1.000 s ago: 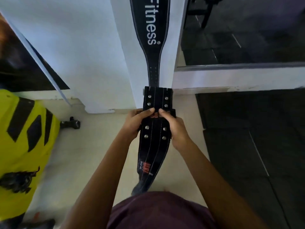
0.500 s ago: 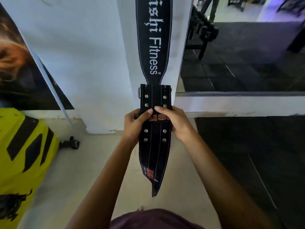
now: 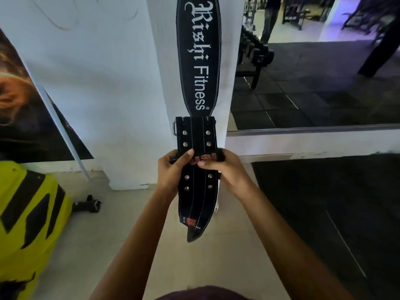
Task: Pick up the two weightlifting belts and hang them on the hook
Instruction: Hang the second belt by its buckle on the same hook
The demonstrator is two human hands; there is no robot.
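Black studded belt (image 3: 195, 182) with red letters is gripped by left hand (image 3: 171, 169) and right hand (image 3: 225, 169), just below hanging Fitness belt (image 3: 199, 59) on white pillar (image 3: 160, 87); open floor (image 3: 216, 256) lies below.

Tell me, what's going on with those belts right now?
Both hands, left and right, gripping the studded belt in front of the pillar. Rishi Fitness belt hanging above. Hook out of view. Nothing in the way.
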